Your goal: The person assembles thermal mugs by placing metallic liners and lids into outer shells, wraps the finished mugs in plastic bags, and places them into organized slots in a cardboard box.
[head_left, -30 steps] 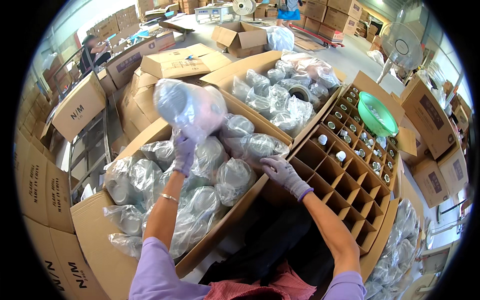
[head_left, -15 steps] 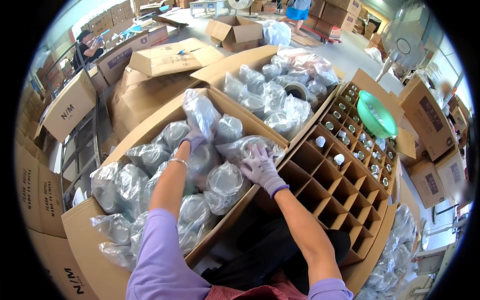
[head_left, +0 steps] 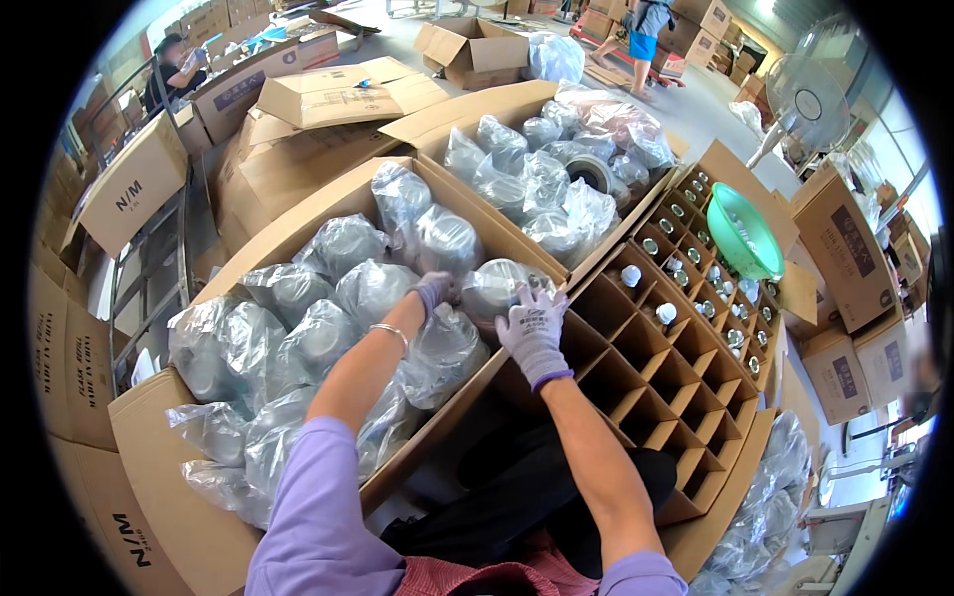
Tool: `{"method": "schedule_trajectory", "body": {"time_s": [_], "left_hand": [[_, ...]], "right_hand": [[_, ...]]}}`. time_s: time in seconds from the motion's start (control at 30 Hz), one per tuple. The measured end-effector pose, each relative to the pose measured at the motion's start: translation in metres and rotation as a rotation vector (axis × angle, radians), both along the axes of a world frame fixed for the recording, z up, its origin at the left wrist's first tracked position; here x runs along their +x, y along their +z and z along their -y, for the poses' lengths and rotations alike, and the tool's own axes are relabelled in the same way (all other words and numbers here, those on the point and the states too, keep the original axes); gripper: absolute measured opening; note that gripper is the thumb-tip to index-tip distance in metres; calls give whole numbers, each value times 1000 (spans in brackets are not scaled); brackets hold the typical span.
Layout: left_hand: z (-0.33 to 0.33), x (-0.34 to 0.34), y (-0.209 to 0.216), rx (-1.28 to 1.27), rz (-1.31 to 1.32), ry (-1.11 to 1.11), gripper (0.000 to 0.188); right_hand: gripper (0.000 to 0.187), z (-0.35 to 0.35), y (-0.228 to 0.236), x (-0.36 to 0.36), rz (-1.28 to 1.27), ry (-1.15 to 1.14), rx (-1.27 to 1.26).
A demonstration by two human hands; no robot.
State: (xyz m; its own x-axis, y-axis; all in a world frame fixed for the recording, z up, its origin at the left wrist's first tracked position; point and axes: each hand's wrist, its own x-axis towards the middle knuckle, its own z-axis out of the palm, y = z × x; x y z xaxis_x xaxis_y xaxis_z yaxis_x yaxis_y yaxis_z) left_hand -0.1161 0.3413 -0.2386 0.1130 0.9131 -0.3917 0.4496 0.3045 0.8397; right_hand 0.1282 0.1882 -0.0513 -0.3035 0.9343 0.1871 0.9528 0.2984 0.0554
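Many clear plastic-bagged round silvery vessels, perhaps glass flask liners, fill the carton (head_left: 283,235) in front of me. At its right edge lies one such bagged vessel (head_left: 494,281). My right hand (head_left: 534,333), in a grey-white glove with a purple cuff, rests against its right side, fingers spread over the plastic. On the near-left side of that vessel is my left hand (head_left: 433,292), also gloved, among the bags; its fingertips are blurred and partly hidden. Another bagged vessel (head_left: 447,238) sits just beyond my left hand.
At the right, a divided carton (head_left: 636,363) has small silvery-topped items in its far cells. A green bowl (head_left: 743,233) rests on it. Behind is a second carton of bagged vessels (head_left: 542,184). A fan (head_left: 807,99) stands at the back right; a person (head_left: 648,40) walks behind.
My left hand has moved right and nearer, away from the bags farther left. My right hand has shifted slightly nearer along the bagged vessel. The person behind has moved right.
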Motion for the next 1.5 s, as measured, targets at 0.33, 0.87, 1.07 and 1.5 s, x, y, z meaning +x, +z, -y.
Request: {"method": "schedule_trajectory", "body": {"time_s": [0.33, 0.87, 1.07, 1.5], "left_hand": [[22, 55, 57, 465, 381, -73, 31], [279, 109, 259, 153, 1003, -267, 35], [276, 213, 235, 1019, -186, -1282, 29], [215, 261, 307, 124, 1040, -539, 70]], "right_hand": [[38, -6, -13, 31, -99, 18, -92], [83, 96, 104, 231, -2306, 53, -184], [61, 222, 111, 283, -1723, -104, -56], [118, 305, 64, 199, -1471, 75, 109]]}}
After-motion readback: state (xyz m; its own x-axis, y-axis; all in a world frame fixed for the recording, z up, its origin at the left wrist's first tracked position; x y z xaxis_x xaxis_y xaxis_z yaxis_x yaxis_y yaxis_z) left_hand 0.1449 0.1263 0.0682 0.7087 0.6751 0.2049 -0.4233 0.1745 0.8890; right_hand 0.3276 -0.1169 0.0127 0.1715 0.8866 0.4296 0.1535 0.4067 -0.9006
